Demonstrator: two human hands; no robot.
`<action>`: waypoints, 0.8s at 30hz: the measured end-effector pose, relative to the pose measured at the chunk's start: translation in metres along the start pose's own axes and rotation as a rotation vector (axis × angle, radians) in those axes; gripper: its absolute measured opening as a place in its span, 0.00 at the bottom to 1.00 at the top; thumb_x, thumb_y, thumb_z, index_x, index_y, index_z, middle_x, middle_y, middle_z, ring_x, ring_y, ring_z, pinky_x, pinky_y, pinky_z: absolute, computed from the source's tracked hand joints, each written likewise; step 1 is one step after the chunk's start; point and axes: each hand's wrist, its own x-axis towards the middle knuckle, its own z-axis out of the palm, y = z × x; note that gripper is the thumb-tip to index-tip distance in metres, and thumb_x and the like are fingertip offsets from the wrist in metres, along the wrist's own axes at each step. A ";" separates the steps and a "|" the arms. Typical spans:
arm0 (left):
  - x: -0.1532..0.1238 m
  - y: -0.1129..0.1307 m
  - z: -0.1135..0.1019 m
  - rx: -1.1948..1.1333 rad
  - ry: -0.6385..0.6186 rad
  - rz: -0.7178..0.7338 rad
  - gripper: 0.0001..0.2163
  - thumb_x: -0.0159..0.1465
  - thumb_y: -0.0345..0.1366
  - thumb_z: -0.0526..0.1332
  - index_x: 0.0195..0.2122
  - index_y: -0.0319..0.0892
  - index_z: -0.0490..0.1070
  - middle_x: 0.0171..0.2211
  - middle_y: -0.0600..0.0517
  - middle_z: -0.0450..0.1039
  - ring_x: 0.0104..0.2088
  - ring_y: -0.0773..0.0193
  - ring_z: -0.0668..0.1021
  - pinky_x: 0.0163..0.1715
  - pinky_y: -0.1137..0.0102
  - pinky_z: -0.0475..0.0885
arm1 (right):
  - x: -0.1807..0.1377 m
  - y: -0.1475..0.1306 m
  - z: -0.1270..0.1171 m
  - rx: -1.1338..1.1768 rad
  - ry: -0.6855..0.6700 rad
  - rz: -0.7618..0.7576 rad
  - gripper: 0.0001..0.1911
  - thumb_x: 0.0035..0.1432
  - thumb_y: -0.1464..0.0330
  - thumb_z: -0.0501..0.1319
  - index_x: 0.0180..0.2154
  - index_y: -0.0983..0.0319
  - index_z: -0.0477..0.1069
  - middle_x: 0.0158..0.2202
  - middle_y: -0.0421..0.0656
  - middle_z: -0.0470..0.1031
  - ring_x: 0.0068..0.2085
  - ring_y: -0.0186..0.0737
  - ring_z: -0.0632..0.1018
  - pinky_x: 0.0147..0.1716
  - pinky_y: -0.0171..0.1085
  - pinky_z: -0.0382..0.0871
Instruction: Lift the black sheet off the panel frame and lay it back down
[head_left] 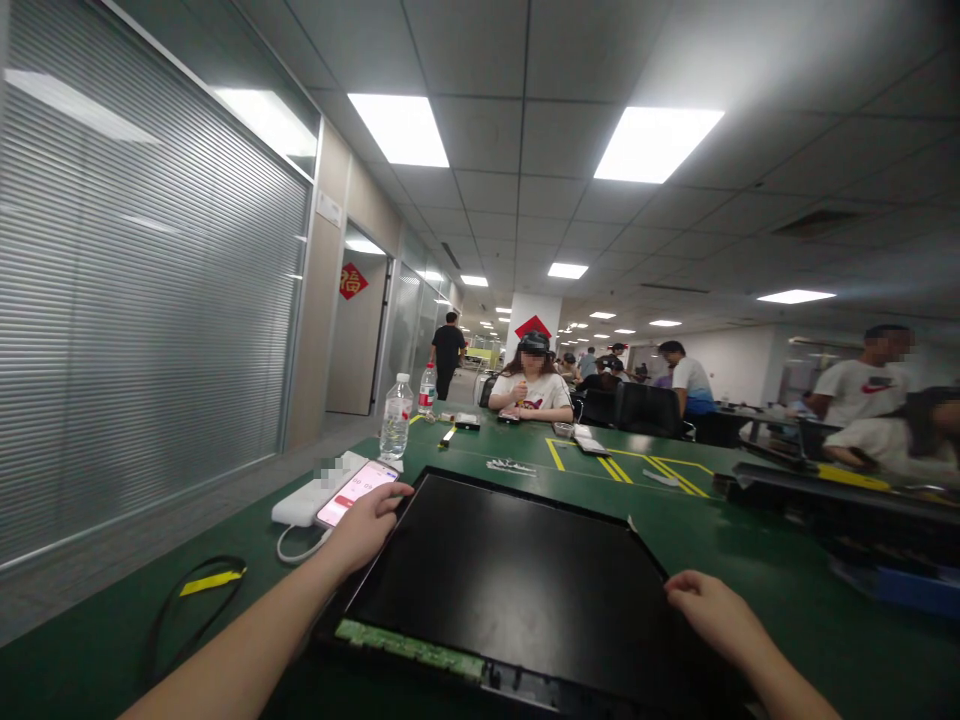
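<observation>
A large flat black panel (517,575) lies on the green table (750,560) right in front of me, with a green circuit strip (409,645) along its near edge. My left hand (364,525) grips the panel's left edge near its far corner, fingers curled over it. My right hand (712,605) rests on the panel's right edge, fingers bent over the rim. A phone (352,492) with a lit screen lies on a white power strip (304,500) just beyond my left hand.
A black cable loop with a yellow tag (202,590) lies at the left. Two water bottles (396,415) stand further back. A person (531,385) sits across the table; other people work at the right. Yellow tape lines (630,468) mark the table. Dark equipment (847,500) sits at right.
</observation>
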 end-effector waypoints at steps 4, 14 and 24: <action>0.004 -0.001 0.000 -0.022 0.089 -0.025 0.14 0.43 0.26 0.58 0.32 0.42 0.72 0.31 0.51 0.78 0.35 0.57 0.78 0.34 0.69 0.71 | 0.000 0.000 0.000 -0.009 -0.011 0.011 0.13 0.44 0.65 0.53 0.30 0.57 0.74 0.33 0.43 0.77 0.36 0.43 0.76 0.34 0.36 0.65; 0.015 -0.008 0.000 -0.171 0.188 -0.213 0.14 0.47 0.27 0.62 0.36 0.41 0.73 0.25 0.53 0.77 0.28 0.61 0.78 0.29 0.72 0.72 | -0.006 -0.002 -0.005 -0.011 -0.024 0.014 0.13 0.45 0.65 0.52 0.31 0.58 0.73 0.34 0.43 0.77 0.36 0.43 0.76 0.35 0.36 0.65; 0.015 -0.006 0.007 -0.441 0.042 -0.382 0.32 0.50 0.29 0.65 0.56 0.40 0.56 0.22 0.52 0.76 0.23 0.59 0.79 0.26 0.67 0.74 | -0.009 -0.005 -0.012 -0.019 -0.011 0.020 0.13 0.45 0.66 0.53 0.30 0.58 0.74 0.33 0.43 0.77 0.36 0.43 0.76 0.32 0.36 0.65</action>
